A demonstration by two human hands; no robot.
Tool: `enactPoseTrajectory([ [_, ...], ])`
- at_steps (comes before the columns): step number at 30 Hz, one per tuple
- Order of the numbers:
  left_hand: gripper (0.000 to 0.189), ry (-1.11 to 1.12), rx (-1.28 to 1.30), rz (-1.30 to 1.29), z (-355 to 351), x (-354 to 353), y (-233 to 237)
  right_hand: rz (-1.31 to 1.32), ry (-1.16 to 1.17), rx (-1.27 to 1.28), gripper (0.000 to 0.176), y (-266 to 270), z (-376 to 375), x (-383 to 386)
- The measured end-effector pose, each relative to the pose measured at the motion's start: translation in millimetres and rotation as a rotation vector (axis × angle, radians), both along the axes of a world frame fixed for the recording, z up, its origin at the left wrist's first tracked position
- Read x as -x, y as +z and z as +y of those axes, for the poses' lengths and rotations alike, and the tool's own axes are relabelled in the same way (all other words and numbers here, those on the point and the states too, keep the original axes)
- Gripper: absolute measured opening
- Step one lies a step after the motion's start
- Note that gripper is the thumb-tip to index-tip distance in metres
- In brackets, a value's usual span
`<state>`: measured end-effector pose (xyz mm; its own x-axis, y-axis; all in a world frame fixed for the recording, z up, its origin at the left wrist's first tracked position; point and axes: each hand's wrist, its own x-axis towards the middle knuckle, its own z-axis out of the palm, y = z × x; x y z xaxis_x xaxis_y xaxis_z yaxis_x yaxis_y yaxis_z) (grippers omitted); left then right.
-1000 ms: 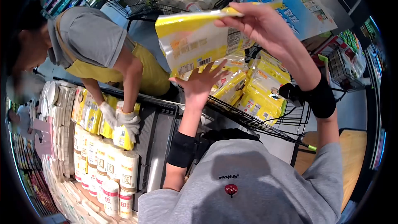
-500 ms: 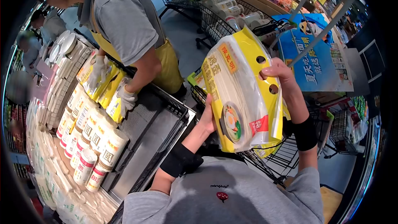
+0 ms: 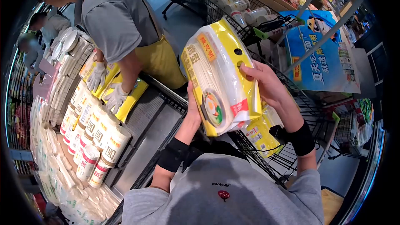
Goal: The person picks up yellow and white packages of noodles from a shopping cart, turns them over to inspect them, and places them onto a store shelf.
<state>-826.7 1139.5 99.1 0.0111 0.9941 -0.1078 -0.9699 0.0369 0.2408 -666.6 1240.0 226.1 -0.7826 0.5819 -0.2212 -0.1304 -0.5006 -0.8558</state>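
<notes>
One yellow-and-white plastic noodle packet (image 3: 218,79), held up before the grey-shirted chest (image 3: 225,179). Right hand (image 3: 270,86) pinching its holed yellow edge; left hand (image 3: 193,108) clasping opposite side, fingers hidden.

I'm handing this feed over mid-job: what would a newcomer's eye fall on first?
Probably the yellow-and-white noodle pack, held up mid-view between the left hand and the right hand. Next, perhaps, the blue sign at upper right, and the co-worker at upper left, whose white gloves rest on yellow packs.
</notes>
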Motion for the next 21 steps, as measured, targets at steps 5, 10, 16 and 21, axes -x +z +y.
enactPoseTrajectory([
  [5, 0.082, 0.115, 0.021, 0.084, 3, 7, -13, -0.365, 0.005, -0.308, 0.044, 17, -9, -9],
  [10, 0.08, 0.235, 0.068, 0.104, 15, 10, -22, -0.557, -0.007, -0.448, 0.042, -8, -21, -22],
  [16, 0.081, 0.229, 0.143, 0.082, 12, 5, -18, 0.049, -0.246, 0.205, 0.035, -51, -41, -16],
  [21, 0.082, 0.218, 0.103, 0.16, 4, 13, -13, -0.458, -0.44, -0.763, 0.042, -55, -44, -7],
])
